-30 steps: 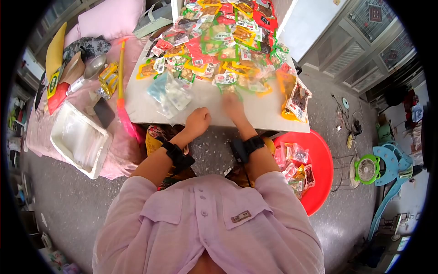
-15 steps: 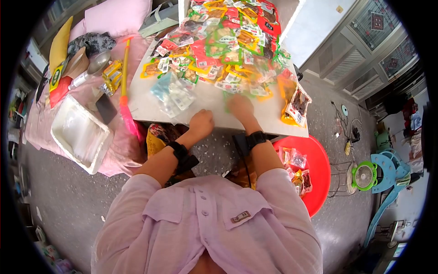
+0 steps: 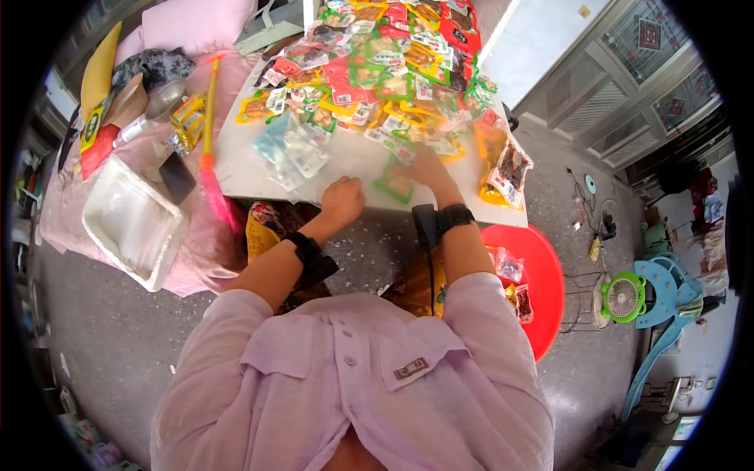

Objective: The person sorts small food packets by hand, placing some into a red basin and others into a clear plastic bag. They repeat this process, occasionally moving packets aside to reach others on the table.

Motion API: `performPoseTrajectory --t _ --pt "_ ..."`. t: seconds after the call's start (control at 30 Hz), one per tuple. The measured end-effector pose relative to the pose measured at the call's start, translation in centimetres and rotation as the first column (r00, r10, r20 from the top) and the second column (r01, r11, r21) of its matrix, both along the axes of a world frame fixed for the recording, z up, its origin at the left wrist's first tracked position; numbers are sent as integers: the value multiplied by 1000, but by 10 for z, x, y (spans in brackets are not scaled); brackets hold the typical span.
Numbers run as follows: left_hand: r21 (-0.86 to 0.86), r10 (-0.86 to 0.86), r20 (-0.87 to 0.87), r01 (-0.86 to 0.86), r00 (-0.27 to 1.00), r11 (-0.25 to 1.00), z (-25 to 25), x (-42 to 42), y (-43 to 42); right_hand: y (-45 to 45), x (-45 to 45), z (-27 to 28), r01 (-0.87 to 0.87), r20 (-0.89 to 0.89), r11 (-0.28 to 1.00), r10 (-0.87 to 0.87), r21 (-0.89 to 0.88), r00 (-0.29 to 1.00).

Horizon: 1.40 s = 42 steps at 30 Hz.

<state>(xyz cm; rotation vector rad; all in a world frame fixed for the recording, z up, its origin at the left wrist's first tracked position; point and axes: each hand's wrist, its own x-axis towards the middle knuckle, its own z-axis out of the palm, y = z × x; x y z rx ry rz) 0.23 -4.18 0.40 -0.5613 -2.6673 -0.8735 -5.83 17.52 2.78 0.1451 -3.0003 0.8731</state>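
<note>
A green-edged food pouch (image 3: 394, 179) is lying flat near the near edge of the white table (image 3: 355, 162), with the right arm being stretched forward beside it, bent at the wrist so that the right hand (image 3: 430, 167) is being angled far and to the left over the tabletop. The pouch is being passed close on its right side by that hand, just left and slightly near of the knuckles. The right fingers are being blurred and partly hidden by the back of the hand, so whether they are being parted or closed on anything cannot be told; a white-labelled packet (image 3: 389, 144) is lying right by their tips.

The left forearm is being angled inward, and the left hand (image 3: 343, 199) is being held at the near edge with its fingers curled together, nothing being seen in it. Clear plastic bags (image 3: 298, 161) are lying just left and far of it. Black wrist straps (image 3: 454, 216) are being worn on both arms.

Farther off, a heap of food packets (image 3: 377, 67) is being spread across the far half. Yellow-edged pouches (image 3: 493, 149) are lying at the right, and a red basin (image 3: 547, 294) is standing below that corner, with packets being held inside.
</note>
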Motion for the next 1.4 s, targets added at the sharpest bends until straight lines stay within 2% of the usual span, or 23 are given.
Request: performPoseTrajectory --t 0.07,0.17,0.27,0.47,0.57,0.67,0.77,0.87,0.97,1.07,1.1,1.17,1.27,1.37,1.4 --pt "-7 1 4 -1 1000 1000 0 0 0 1 -4 -8 -11 -55 1000 11 -13 998" --pt "-41 14 22 -13 1000 999 3 1 2 -7 13 30 -137 266 989 116 62 957" --pt "-66 21 58 -18 998 998 8 3 3 -11 20 38 -194 274 976 160 100 948" --pt "-64 15 63 -11 998 998 8 3 2 -33 34 75 -207 470 932 45 299 881" --pt "-69 19 64 -15 998 998 8 3 3 -27 37 42 -87 38 919 78 384 996" --pt "-48 7 56 -4 998 999 9 4 3 -20 36 27 -68 185 984 37 166 982" --pt "-29 -1 59 2 998 1000 10 4 3 -28 50 14 200 67 977 -205 74 976" --pt "61 41 92 -46 995 997 11 3 5 -41 64 14 329 14 942 -329 -67 944" --pt "128 55 91 -67 994 990 13 3 6 -46 65 2 405 -35 906 -411 -125 911" --pt "124 -4 44 -2 999 992 9 4 5 -42 66 -11 334 -143 889 -392 -315 909" --pt "117 -33 21 30 999 993 7 3 5 -41 68 -11 344 -6 815 -392 -466 920" --pt "137 -44 7 43 999 990 5 2 6 -40 70 -4 392 248 586 -312 -709 917" --pt "150 -79 -97 93 992 984 5 0 4 -36 78 14 309 338 339 31 -889 940" --pt "154 -117 -177 145 977 977 12 0 3 -38 87 25 363 374 107 109 -925 921" --pt "156 -131 -191 162 973 974 16 2 4 -39 89 24 349 357 81 137 -934 924"
